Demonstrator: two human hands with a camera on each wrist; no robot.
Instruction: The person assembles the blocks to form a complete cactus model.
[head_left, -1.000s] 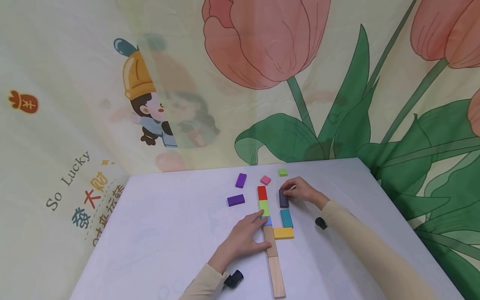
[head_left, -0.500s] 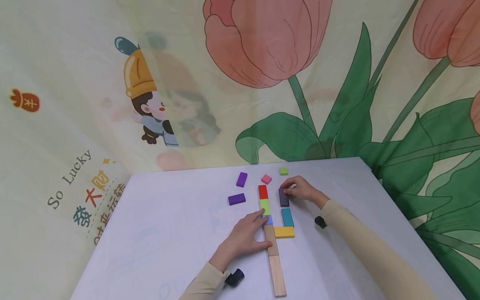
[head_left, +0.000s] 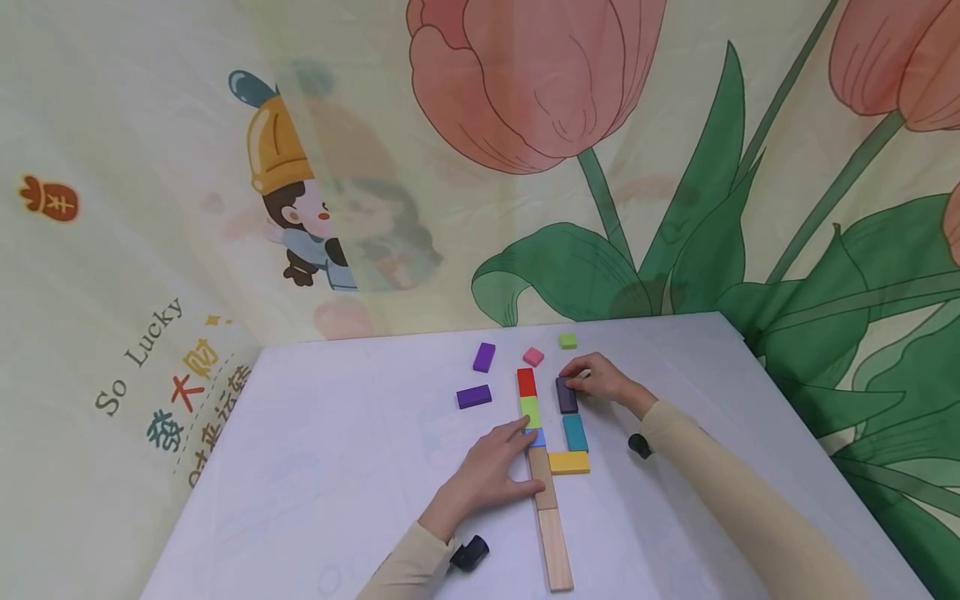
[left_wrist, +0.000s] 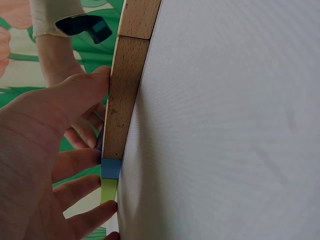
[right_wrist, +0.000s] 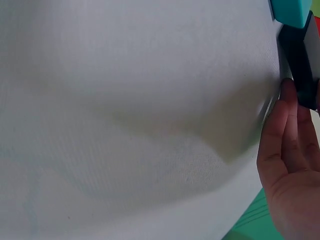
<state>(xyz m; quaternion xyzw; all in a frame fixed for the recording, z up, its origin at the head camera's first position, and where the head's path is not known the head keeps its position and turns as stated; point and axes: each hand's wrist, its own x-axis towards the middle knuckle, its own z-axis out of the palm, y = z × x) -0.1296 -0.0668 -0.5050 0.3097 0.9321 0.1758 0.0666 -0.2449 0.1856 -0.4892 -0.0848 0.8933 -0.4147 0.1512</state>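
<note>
Wooden blocks (head_left: 555, 550) lie end to end on the table (head_left: 315, 483), and the left hand (head_left: 487, 475) rests, thumb and fingers spread and gripping nothing, against the farther one and the blue block (left_wrist: 111, 168) and lime block (head_left: 530, 409) beyond it. To the right come a yellow block (head_left: 569, 462), a teal block (head_left: 576, 433), then a dark block (head_left: 567, 397) pinched by the fingers of the right hand (head_left: 600, 380). Toward the far edge lie a pink block (head_left: 533, 357) and a green block (head_left: 567, 341).

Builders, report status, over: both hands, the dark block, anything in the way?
Left hand touching the block row. Right hand pinching the dark block. Possible obstacle: teal block, close at the dark block's near end.
</note>
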